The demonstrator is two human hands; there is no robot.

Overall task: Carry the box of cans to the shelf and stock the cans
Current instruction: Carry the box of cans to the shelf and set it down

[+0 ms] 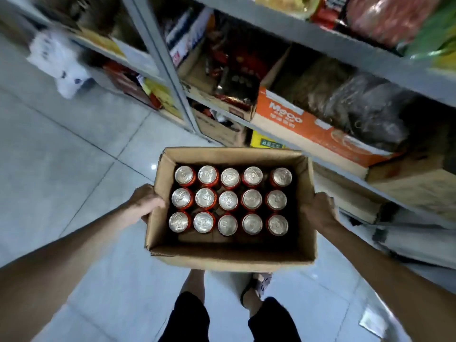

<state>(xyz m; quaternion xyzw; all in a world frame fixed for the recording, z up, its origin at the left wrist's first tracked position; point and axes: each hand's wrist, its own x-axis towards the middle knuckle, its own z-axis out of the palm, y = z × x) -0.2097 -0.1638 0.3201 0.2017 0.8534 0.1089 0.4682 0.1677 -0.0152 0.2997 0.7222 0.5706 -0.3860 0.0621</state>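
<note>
1. The shelf [370, 62] is close ahead and to the right; it should be approached slowly.
2. The box [229, 255] is held over the floor and should be kept level.
3. Its side walls are gripped by the left hand [145, 201] and right hand [318, 213].
4. The cans [228, 201] are packed upright inside.

The left hand [145, 201] and right hand [318, 213] are bare. Back from the fingers [159, 202], both forearms [74, 255] are uncovered all the way to the picture's edge. Nearer the wearer than the fingers are plain black shorts [187, 319], loose in both legs and ending about the knee. Past the hems the lower legs [195, 282] are uncovered. The right foot wears an open sandal [261, 283] with a dark rim and a pale patterned strap, blurred in detail.
</note>
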